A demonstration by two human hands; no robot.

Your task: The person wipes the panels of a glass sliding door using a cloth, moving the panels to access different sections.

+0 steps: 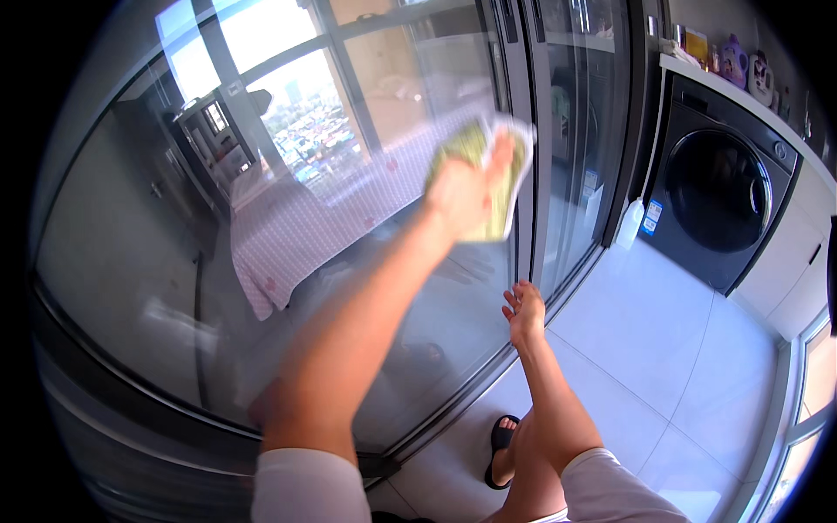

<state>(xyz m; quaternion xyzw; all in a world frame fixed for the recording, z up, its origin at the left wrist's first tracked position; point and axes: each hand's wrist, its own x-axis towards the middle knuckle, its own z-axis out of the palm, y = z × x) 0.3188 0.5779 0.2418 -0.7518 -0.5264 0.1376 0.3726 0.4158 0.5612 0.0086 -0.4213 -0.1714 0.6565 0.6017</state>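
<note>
My left hand point(467, 189) presses a yellow-green cleaning cloth with a white border point(494, 219) flat to a large glass sliding door panel point(366, 287). Motion blurs the hand and the cloth. They are high on the pane, close to its dark metal frame point(523, 196). Lower down, my right hand point(526, 314) is held up beside the frame. Its fingers are apart and slightly curled, with nothing in them; whether it touches the frame I cannot tell. A bed with a pink patterned cover point(327, 229) shows in the glass, mixed with window reflections.
To the right, a dark front-loading washing machine point(716, 183) sits under a counter point(739, 91) bearing several bottles. A white bottle point(630, 222) stands on the tiled floor point(628, 346) by the machine. The floor track point(458, 399) runs below the door. A black slipper point(501, 451) is on my foot.
</note>
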